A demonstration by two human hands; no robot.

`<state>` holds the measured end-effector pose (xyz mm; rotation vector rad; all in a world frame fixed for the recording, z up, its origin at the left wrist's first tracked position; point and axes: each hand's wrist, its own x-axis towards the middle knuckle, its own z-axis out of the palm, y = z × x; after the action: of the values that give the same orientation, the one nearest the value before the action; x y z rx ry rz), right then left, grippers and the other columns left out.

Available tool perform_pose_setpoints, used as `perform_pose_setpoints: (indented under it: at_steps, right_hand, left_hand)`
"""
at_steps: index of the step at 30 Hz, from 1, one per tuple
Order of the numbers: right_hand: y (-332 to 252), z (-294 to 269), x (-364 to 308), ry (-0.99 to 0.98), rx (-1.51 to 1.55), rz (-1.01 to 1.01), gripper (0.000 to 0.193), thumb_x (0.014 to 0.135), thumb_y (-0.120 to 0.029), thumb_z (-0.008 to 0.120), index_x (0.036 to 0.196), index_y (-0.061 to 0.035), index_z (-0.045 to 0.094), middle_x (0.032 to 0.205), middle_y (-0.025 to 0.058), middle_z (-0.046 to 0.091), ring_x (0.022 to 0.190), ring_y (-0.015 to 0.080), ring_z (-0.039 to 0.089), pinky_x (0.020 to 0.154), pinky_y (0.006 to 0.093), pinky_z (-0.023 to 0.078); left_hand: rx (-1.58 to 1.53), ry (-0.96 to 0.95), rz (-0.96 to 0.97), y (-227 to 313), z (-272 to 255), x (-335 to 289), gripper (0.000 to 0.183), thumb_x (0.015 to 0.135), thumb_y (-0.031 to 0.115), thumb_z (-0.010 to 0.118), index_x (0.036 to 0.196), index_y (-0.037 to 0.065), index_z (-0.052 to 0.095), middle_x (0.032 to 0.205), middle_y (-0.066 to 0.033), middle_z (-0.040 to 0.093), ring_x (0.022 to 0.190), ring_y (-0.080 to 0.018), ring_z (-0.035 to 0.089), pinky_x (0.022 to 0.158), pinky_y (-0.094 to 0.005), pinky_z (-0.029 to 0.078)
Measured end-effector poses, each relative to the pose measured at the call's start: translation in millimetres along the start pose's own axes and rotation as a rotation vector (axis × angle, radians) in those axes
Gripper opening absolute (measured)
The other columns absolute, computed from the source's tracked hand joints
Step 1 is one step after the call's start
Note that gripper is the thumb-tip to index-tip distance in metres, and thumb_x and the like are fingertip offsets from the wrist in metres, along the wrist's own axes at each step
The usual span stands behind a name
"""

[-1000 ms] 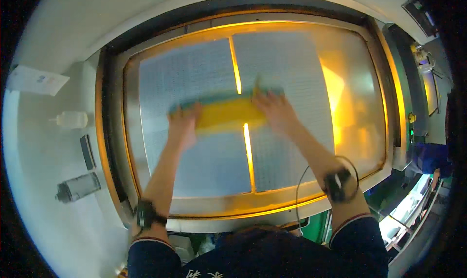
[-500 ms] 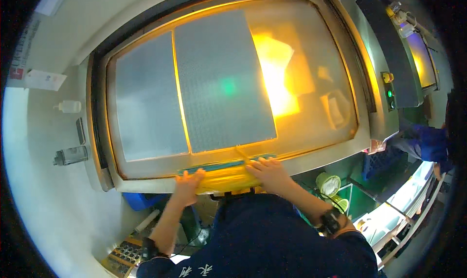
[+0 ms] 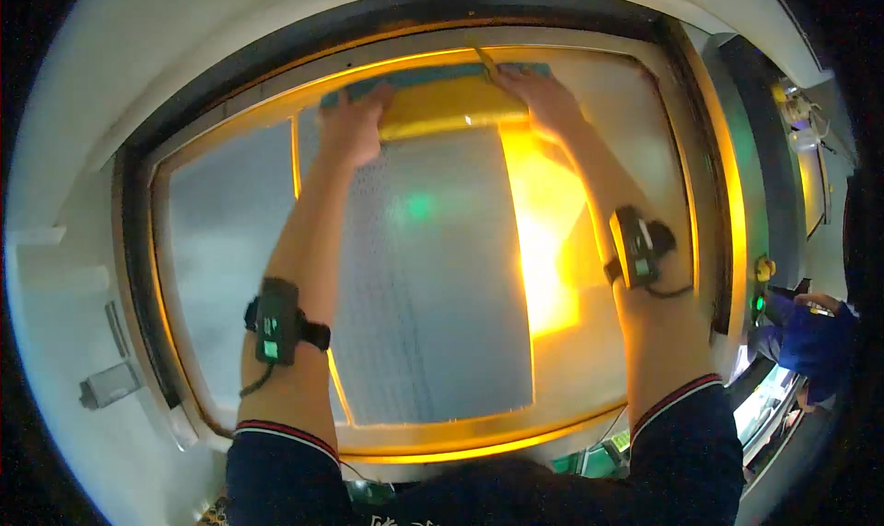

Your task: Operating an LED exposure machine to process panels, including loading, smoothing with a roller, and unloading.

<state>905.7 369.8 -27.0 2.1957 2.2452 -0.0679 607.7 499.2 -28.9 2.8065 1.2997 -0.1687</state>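
A wide squeegee-like bar point(image 3: 451, 107), yellow with a blue-green strip along its far edge, spans the far part of a framed, glossy sheet-covered bed. My left hand point(image 3: 357, 126) is closed round the bar's left end. At its right end my right hand point(image 3: 543, 101) grips it, and a thin yellow stick-like piece point(image 3: 484, 61) juts out by those fingers. Under the bar lies a grey rectangular panel point(image 3: 433, 277) with faint dotted rows, partly covered by the bar and my left arm. A second, paler grey panel point(image 3: 230, 250) sits to its left.
A raised metal frame point(image 3: 138, 277) with a dark border surrounds the bed. Bright yellow light point(image 3: 548, 259) glows right of the panels. A clear bottle point(image 3: 110, 385) stands on the left ledge. Another person in blue point(image 3: 810, 337) is at the far right.
Both hands have carried the bar from the near edge of the bed to its far edge. My arms are now stretched over the panels, and the view has shifted.
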Motion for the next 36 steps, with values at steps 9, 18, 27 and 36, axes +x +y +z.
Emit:
perform_pose_setpoints:
  at_steps: [9, 18, 27, 36]
  right_hand:
    - [-54.1, 12.5, -84.9, -0.033, -0.083, -0.014, 0.080, 0.076, 0.005, 0.057, 0.147, -0.0257, 0.036, 0.150, -0.0008, 0.040, 0.132, 0.0260, 0.044, 0.111, 0.0515, 0.034]
    - [-234.3, -37.3, -514.1, -0.461, 0.287, -0.285, 0.078, 0.077, -0.035, 0.072, 0.147, -0.0214, 0.038, 0.149, 0.0085, 0.041, 0.134, 0.0337, 0.041, 0.107, 0.0574, 0.035]
    - [-224.7, -9.6, -266.8, -0.138, 0.014, -0.182, 0.060, 0.088, -0.014, 0.051, 0.147, -0.0186, 0.037, 0.150, 0.0080, 0.041, 0.131, 0.0367, 0.045, 0.109, 0.0623, 0.027]
    - [-99.3, 9.3, 66.8, 0.025, -0.047, -0.043, 0.084, 0.075, 0.005, 0.058, 0.148, -0.0285, 0.034, 0.153, 0.0000, 0.037, 0.137, 0.0279, 0.040, 0.109, 0.0485, 0.037]
  left_hand:
    - [-0.007, -0.072, 0.011, 14.0, 8.1, -101.0, 0.083, 0.077, 0.017, 0.073, 0.148, 0.024, 0.031, 0.142, -0.0069, 0.051, 0.134, -0.0429, 0.040, 0.105, -0.0682, 0.029]
    - [-0.233, -0.776, 0.207, 133.3, -37.1, -545.2, 0.103, 0.070, 0.020, 0.079, 0.154, 0.023, 0.020, 0.159, -0.0011, 0.023, 0.137, -0.0523, 0.027, 0.104, -0.0756, 0.020]
    - [0.036, -0.331, 0.065, -6.2, 15.7, -351.7, 0.086, 0.082, 0.050, 0.067, 0.153, 0.027, 0.023, 0.155, -0.0042, 0.034, 0.140, -0.0430, 0.027, 0.103, -0.0746, 0.022]
    - [-0.051, 0.025, 0.069, -130.0, 8.4, -15.5, 0.081, 0.074, 0.023, 0.074, 0.146, 0.031, 0.036, 0.145, -0.0108, 0.045, 0.132, -0.0398, 0.041, 0.103, -0.0624, 0.036]
